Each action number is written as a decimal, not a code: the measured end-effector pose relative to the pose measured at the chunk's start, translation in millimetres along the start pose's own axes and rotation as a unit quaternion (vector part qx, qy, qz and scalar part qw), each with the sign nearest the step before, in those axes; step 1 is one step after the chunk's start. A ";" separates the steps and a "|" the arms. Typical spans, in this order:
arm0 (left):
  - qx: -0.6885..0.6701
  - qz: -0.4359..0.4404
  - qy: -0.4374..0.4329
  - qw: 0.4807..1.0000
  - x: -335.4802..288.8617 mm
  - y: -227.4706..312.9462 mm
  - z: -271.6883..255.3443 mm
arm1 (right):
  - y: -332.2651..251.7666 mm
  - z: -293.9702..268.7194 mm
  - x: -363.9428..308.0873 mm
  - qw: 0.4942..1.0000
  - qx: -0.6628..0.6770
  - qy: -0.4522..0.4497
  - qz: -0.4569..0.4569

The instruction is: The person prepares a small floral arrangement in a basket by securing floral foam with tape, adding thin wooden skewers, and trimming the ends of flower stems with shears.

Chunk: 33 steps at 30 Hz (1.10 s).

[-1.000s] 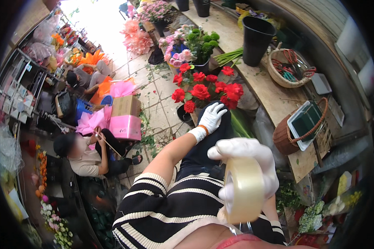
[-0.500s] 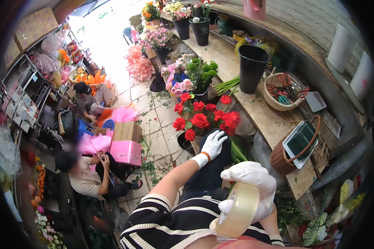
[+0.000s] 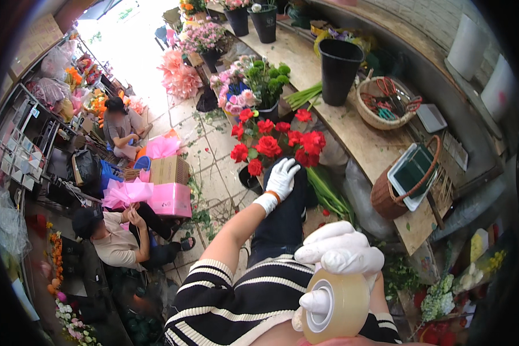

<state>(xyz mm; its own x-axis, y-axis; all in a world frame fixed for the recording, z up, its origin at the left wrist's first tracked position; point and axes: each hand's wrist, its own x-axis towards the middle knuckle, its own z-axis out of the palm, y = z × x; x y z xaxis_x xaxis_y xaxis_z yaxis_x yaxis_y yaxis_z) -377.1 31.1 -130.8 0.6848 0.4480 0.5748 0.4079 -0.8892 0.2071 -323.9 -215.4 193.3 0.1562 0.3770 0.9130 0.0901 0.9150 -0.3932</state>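
My right hand (image 3: 343,249), in a white glove, is raised close to my chest and holds a wide roll of clear tape (image 3: 349,305). One gloved finger pokes through the roll's core. My left hand (image 3: 282,178), also gloved and with an orange band at the wrist, lies flat on my dark trouser leg (image 3: 277,228) with its fingers stretched out. Just beyond it stands a cluster of red roses (image 3: 269,146). Long green stems (image 3: 330,195) lie to the right of my knee.
A wooden bench (image 3: 352,130) runs along the right, bearing a black bucket (image 3: 339,72), a round basket of tools (image 3: 386,102) and a handled wicker basket (image 3: 389,199). At left sit two people, one with pink wrapping (image 3: 127,193), near a cardboard box (image 3: 170,171). Leaves litter the tiled floor (image 3: 210,155).
The tape roll has turned so its core faces upward, with my right hand now above it. My left hand stays on my leg. The whole view has shifted slightly.
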 end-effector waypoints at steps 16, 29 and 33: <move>-0.001 -0.009 -0.011 1.000 -0.7 1.3 2.6 | 13.6 -5.6 8.4 0.938 0.320 -0.057 0.123; -0.028 0.034 -0.003 0.999 14.7 12.9 16.3 | -1.7 -34.4 2.5 0.952 0.303 -0.017 0.048; -0.077 0.035 -0.031 0.996 30.1 39.7 24.4 | -25.9 -70.9 -42.2 0.941 0.180 0.088 0.274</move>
<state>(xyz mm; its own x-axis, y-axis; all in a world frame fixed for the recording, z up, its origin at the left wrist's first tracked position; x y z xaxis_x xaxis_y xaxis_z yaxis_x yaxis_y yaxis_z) -325.6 11.5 -124.6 0.7465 0.3856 0.5423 0.2635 -0.9197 0.2912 -263.1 -265.2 157.2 0.2458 0.8056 0.5390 -0.3857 0.5915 -0.7081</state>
